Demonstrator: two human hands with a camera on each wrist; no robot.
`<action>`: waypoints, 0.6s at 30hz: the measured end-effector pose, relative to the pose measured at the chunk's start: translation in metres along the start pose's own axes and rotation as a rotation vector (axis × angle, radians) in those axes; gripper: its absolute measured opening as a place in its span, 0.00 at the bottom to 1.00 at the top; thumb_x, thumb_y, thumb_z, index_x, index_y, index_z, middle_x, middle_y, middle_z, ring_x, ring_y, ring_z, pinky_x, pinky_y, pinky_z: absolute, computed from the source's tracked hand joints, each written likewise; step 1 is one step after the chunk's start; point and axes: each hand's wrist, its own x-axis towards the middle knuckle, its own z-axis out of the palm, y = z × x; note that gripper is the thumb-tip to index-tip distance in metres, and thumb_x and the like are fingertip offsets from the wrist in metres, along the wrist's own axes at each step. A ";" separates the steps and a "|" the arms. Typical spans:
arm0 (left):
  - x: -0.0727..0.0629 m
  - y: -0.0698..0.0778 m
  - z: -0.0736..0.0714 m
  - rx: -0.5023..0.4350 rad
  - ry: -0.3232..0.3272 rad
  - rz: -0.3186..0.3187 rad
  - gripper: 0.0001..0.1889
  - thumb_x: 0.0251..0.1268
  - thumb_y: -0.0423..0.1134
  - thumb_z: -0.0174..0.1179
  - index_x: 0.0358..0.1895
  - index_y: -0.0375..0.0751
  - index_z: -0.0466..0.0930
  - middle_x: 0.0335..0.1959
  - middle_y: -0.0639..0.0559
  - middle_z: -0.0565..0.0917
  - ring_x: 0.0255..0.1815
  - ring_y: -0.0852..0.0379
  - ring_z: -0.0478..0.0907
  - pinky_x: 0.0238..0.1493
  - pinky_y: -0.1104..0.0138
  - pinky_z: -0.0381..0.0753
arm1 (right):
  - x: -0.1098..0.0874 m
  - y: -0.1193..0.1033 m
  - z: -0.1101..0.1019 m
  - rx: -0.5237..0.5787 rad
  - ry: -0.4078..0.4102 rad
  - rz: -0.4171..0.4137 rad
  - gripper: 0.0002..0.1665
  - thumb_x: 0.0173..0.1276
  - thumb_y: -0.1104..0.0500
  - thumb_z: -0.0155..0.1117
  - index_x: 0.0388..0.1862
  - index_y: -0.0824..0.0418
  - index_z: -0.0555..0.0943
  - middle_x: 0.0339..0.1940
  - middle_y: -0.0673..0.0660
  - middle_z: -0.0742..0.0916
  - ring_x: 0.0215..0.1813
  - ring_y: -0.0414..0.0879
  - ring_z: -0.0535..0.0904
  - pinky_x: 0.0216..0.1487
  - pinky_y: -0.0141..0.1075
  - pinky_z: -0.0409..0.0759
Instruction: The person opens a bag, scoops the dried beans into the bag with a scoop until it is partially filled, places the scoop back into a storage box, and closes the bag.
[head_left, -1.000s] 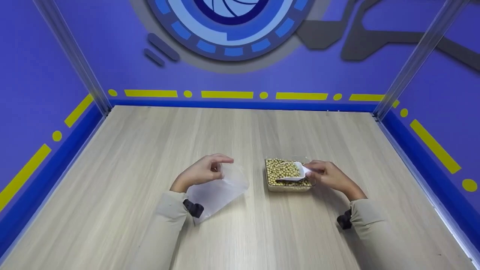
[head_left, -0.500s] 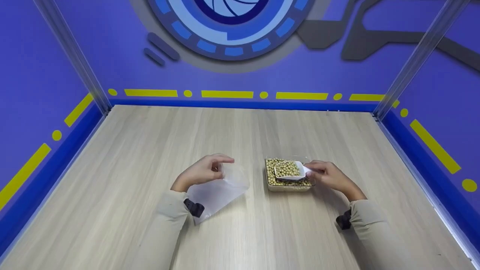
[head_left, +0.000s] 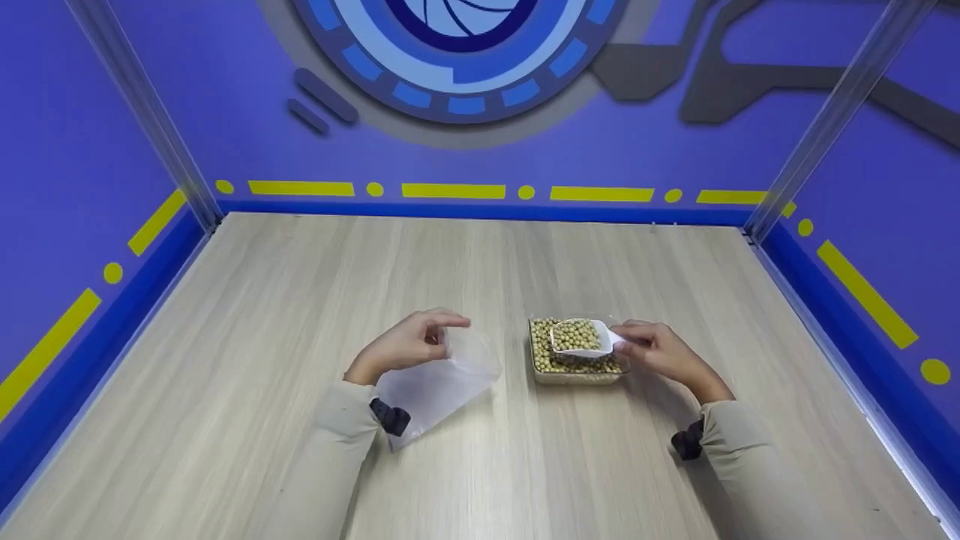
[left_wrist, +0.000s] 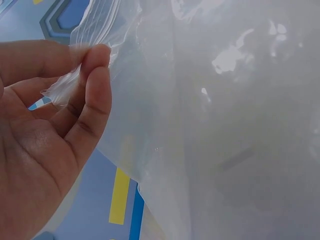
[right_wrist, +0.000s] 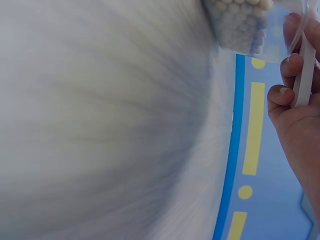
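Head view, left hand [head_left: 403, 343] pinching bag [head_left: 439, 397], right hand [head_left: 666, 354] gripping scoop [head_left: 605, 338]

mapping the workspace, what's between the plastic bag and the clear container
In the head view, only bare tabletop lies between the plastic bag and the clear container.

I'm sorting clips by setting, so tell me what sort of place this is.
Probably a purpose-built booth or work cell: blue panels with yellow dashes on three sides, metal-looking posts at the corners, and a wood-grain table between them.
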 end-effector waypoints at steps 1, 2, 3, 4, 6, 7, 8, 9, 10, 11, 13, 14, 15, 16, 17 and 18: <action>0.001 0.000 0.000 0.000 0.001 0.000 0.26 0.57 0.24 0.56 0.62 0.32 0.74 0.59 0.38 0.75 0.34 0.58 0.69 0.38 0.72 0.71 | 0.000 0.004 0.000 -0.006 0.004 0.014 0.18 0.66 0.67 0.61 0.53 0.73 0.80 0.51 0.69 0.84 0.50 0.33 0.77 0.49 0.22 0.73; 0.001 0.000 0.001 0.001 0.001 -0.001 0.26 0.57 0.23 0.56 0.62 0.33 0.74 0.58 0.38 0.76 0.34 0.58 0.69 0.38 0.72 0.71 | 0.000 0.006 -0.001 -0.005 0.005 0.021 0.18 0.67 0.65 0.61 0.54 0.72 0.80 0.53 0.68 0.83 0.51 0.33 0.76 0.50 0.22 0.73; 0.002 -0.001 0.001 0.002 0.000 -0.002 0.26 0.57 0.23 0.56 0.62 0.33 0.74 0.57 0.38 0.76 0.34 0.58 0.70 0.37 0.72 0.71 | 0.001 0.007 -0.001 0.003 0.003 0.024 0.19 0.67 0.64 0.61 0.55 0.71 0.80 0.53 0.68 0.83 0.50 0.33 0.77 0.49 0.22 0.73; 0.002 -0.001 0.001 0.004 0.000 -0.004 0.26 0.57 0.23 0.56 0.62 0.33 0.74 0.56 0.38 0.77 0.33 0.59 0.70 0.37 0.72 0.71 | 0.001 0.008 -0.002 0.017 0.000 0.020 0.19 0.67 0.64 0.61 0.55 0.71 0.80 0.52 0.68 0.84 0.50 0.35 0.78 0.49 0.23 0.74; 0.002 -0.001 0.001 0.005 -0.002 -0.010 0.26 0.57 0.23 0.55 0.62 0.32 0.73 0.55 0.38 0.77 0.33 0.59 0.70 0.36 0.72 0.71 | 0.002 0.008 -0.003 0.040 -0.006 0.007 0.19 0.68 0.62 0.61 0.55 0.70 0.80 0.52 0.67 0.84 0.49 0.37 0.78 0.48 0.24 0.74; 0.003 -0.001 0.002 0.005 -0.003 -0.012 0.26 0.57 0.22 0.55 0.63 0.32 0.73 0.54 0.38 0.77 0.32 0.59 0.70 0.36 0.72 0.71 | 0.002 0.007 -0.004 0.049 -0.008 -0.004 0.19 0.68 0.62 0.61 0.55 0.70 0.80 0.51 0.67 0.84 0.48 0.37 0.79 0.47 0.24 0.74; 0.003 -0.001 0.002 0.005 -0.005 -0.015 0.26 0.57 0.22 0.54 0.63 0.32 0.73 0.53 0.38 0.77 0.32 0.59 0.70 0.36 0.72 0.71 | 0.003 0.007 -0.004 0.057 -0.008 -0.017 0.19 0.68 0.62 0.61 0.55 0.70 0.80 0.50 0.67 0.84 0.48 0.37 0.79 0.47 0.24 0.74; 0.003 -0.001 0.002 0.007 -0.007 -0.017 0.26 0.57 0.22 0.54 0.63 0.32 0.73 0.53 0.38 0.77 0.32 0.59 0.70 0.36 0.72 0.71 | 0.004 0.006 -0.005 0.062 -0.008 -0.030 0.19 0.68 0.62 0.61 0.55 0.70 0.80 0.49 0.67 0.84 0.47 0.37 0.79 0.47 0.24 0.75; 0.004 -0.001 0.002 0.010 -0.007 -0.016 0.26 0.57 0.22 0.54 0.63 0.32 0.73 0.54 0.38 0.77 0.32 0.59 0.70 0.36 0.72 0.71 | 0.004 0.005 -0.005 0.060 -0.008 -0.041 0.19 0.68 0.63 0.61 0.55 0.70 0.80 0.49 0.67 0.84 0.47 0.36 0.79 0.47 0.24 0.75; 0.004 -0.001 0.002 0.014 -0.008 -0.015 0.26 0.57 0.23 0.55 0.63 0.31 0.73 0.55 0.38 0.77 0.32 0.59 0.70 0.36 0.72 0.71 | 0.005 0.004 -0.005 0.061 -0.007 -0.047 0.19 0.68 0.63 0.60 0.55 0.70 0.80 0.49 0.67 0.84 0.47 0.34 0.78 0.47 0.23 0.74; 0.004 -0.001 0.002 0.024 -0.009 -0.013 0.27 0.57 0.23 0.55 0.63 0.32 0.73 0.56 0.38 0.77 0.32 0.60 0.70 0.36 0.72 0.71 | 0.006 0.002 -0.006 0.063 -0.008 -0.051 0.19 0.68 0.63 0.60 0.55 0.71 0.80 0.49 0.67 0.84 0.48 0.32 0.78 0.48 0.23 0.74; 0.004 0.000 0.002 0.028 -0.009 -0.013 0.27 0.57 0.23 0.55 0.63 0.32 0.73 0.57 0.38 0.77 0.32 0.60 0.70 0.36 0.72 0.71 | 0.007 0.001 -0.006 0.064 -0.008 -0.051 0.19 0.68 0.63 0.60 0.55 0.70 0.80 0.49 0.67 0.84 0.48 0.32 0.78 0.48 0.23 0.74; 0.005 0.000 0.002 0.034 -0.009 -0.011 0.26 0.57 0.23 0.55 0.63 0.32 0.73 0.58 0.38 0.76 0.32 0.60 0.70 0.36 0.72 0.71 | 0.008 0.000 -0.006 0.063 -0.009 -0.048 0.18 0.68 0.63 0.60 0.55 0.70 0.80 0.49 0.67 0.84 0.48 0.33 0.78 0.48 0.23 0.74; 0.005 0.001 0.002 0.039 -0.009 -0.009 0.26 0.57 0.23 0.55 0.63 0.32 0.73 0.59 0.38 0.76 0.33 0.60 0.70 0.37 0.72 0.71 | 0.009 -0.001 -0.006 0.061 -0.011 -0.041 0.18 0.68 0.63 0.60 0.55 0.70 0.80 0.49 0.66 0.84 0.48 0.33 0.78 0.48 0.23 0.74; 0.005 0.001 0.002 0.044 -0.008 -0.009 0.26 0.57 0.24 0.55 0.63 0.32 0.73 0.59 0.39 0.76 0.33 0.60 0.70 0.37 0.71 0.72 | 0.010 -0.002 -0.006 0.061 -0.012 -0.034 0.18 0.68 0.63 0.60 0.55 0.69 0.81 0.49 0.65 0.85 0.47 0.34 0.78 0.47 0.24 0.74; 0.005 0.001 0.002 0.048 -0.008 -0.008 0.26 0.57 0.24 0.55 0.63 0.33 0.73 0.59 0.39 0.76 0.33 0.59 0.70 0.37 0.71 0.72 | 0.011 -0.003 -0.007 0.058 -0.016 -0.029 0.18 0.68 0.63 0.60 0.55 0.69 0.81 0.49 0.65 0.85 0.47 0.34 0.78 0.47 0.24 0.74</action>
